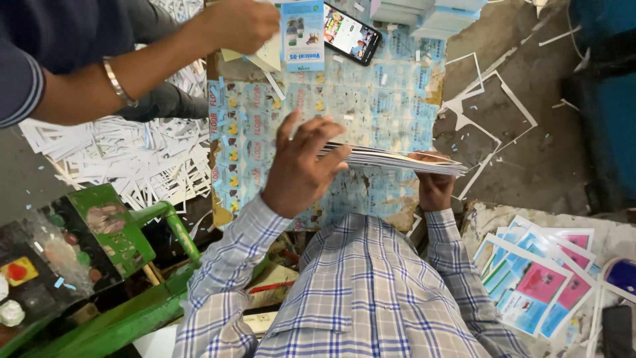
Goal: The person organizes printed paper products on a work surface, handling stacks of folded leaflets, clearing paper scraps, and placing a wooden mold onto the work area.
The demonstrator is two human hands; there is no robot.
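I am gripping the stack of printed cards (397,159) with both hands' fingers (318,132), keeping edges aligned above the tabletop (371,99).

Card stack (397,159) held over desk (371,99); phone (351,34) at far edge; paper scraps (132,159) left; printed cards (536,278) right.

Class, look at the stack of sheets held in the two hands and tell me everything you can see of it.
The stack of sheets is thin, flat, pale card or paper, seen edge-on, lying roughly level above the worn blue printed board. The left hand covers its left end, fingers spread on top; the right hand grips its right end from below.
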